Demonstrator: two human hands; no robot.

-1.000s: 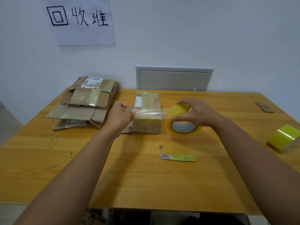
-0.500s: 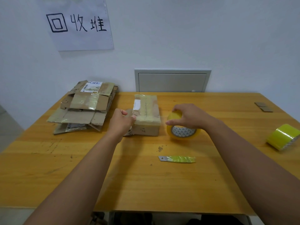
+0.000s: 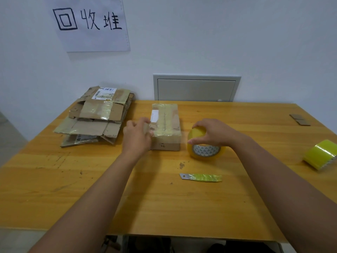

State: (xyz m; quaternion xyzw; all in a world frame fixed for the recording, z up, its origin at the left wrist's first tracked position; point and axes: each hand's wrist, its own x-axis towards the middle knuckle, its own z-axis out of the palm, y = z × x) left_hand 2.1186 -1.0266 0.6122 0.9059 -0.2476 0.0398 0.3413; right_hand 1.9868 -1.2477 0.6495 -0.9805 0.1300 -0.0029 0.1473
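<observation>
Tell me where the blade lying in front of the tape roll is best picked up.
Pinch the blade by its yellow-green wrapped end, coming from above on the right. It lies flat on the table with the bare metal tip pointing left, so the wrapped part is the safe grip.

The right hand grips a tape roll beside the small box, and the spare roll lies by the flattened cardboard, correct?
No: in the head view the spare roll lies near the right edge of the table, far from the flattened cardboard. The right hand does grip the tape roll.
</observation>
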